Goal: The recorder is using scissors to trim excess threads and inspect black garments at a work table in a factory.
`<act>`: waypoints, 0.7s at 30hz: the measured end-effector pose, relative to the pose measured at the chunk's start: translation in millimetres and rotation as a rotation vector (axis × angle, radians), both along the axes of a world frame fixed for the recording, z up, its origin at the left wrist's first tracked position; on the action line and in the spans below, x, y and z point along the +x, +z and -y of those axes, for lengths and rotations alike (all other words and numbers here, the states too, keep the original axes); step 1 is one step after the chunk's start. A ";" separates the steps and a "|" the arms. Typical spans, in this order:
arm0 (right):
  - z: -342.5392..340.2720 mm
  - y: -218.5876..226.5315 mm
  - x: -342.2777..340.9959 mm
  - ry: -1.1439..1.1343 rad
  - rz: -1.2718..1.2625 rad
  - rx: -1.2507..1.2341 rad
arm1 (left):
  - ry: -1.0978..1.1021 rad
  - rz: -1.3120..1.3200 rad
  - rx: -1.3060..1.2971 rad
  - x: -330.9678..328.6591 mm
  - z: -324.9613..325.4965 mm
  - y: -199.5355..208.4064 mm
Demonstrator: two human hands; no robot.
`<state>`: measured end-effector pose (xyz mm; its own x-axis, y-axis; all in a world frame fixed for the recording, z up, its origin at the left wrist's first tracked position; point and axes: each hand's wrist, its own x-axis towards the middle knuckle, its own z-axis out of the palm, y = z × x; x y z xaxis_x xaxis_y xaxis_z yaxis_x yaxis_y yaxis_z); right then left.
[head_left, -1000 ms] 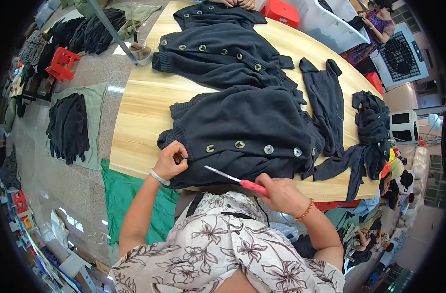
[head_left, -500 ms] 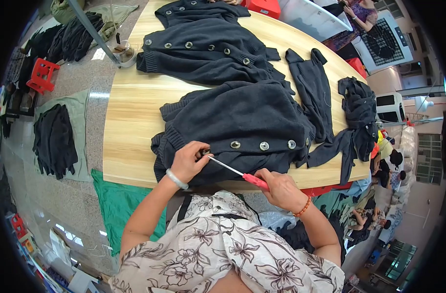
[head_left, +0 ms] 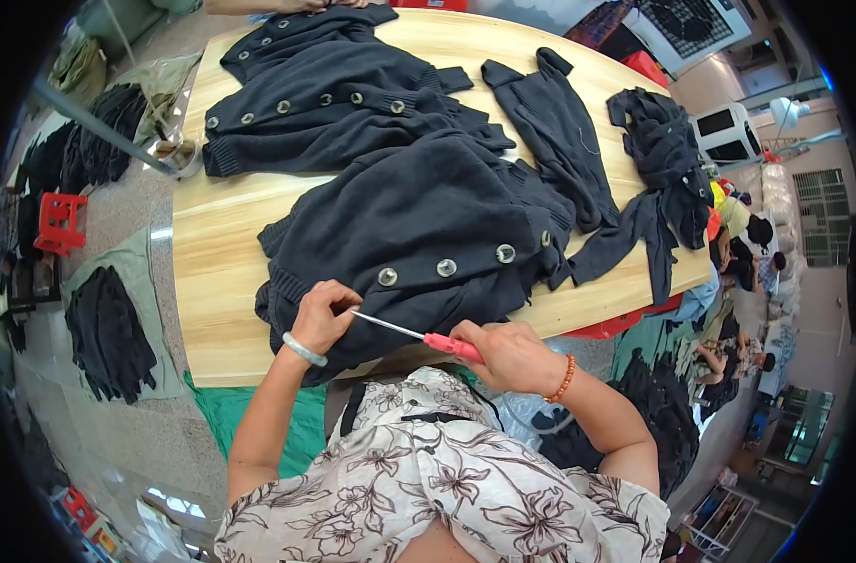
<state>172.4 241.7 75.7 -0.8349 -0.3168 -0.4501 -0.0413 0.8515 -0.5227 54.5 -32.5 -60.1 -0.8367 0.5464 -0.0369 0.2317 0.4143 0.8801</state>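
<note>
A dark knitted cardigan (head_left: 400,197) lies bunched at the table's near edge, with a row of large shiny buttons (head_left: 446,268) along its front band. My left hand (head_left: 321,319) is at the left end of that band, thumb and fingers pinching the cardigan's edge. What sits between the fingertips is partly hidden. In my right hand (head_left: 522,358) is a screwdriver-like tool (head_left: 452,346) with a pinkish-red handle and a long thin metal shaft. The fingers close around the handle. Its shaft slants up to the left, the tip meeting my left fingertips.
More dark buttoned cardigans (head_left: 315,103) lie across the wooden table (head_left: 217,235), beside a narrow dark garment (head_left: 554,131) and a crumpled one (head_left: 667,150). Another person's hands (head_left: 301,5) show at the far edge. A red stool (head_left: 62,223) and garment piles (head_left: 109,333) stand leftward.
The view has shifted, so the table's things sit further left and mostly higher. A button seen by my left fingertips earlier is now hidden. The tool's tip stays at those fingers.
</note>
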 end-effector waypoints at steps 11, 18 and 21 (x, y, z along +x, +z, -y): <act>-54.9 -0.8 26.3 -0.174 -0.108 0.006 | 0.037 0.060 -0.092 -5.5 -73.4 22.5; -61.2 -9.5 22.7 -0.106 -0.017 0.056 | 0.007 0.145 -0.023 -8.2 -74.5 19.6; -60.6 -11.4 18.2 -0.093 0.006 -0.038 | 0.051 0.217 0.083 -7.9 -70.8 18.5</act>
<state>190.6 302.2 64.3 -0.8587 -0.2552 -0.4445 0.0401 0.8311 -0.5547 46.6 38.3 -41.6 -0.8406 0.5124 -0.1753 0.0143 0.3444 0.9387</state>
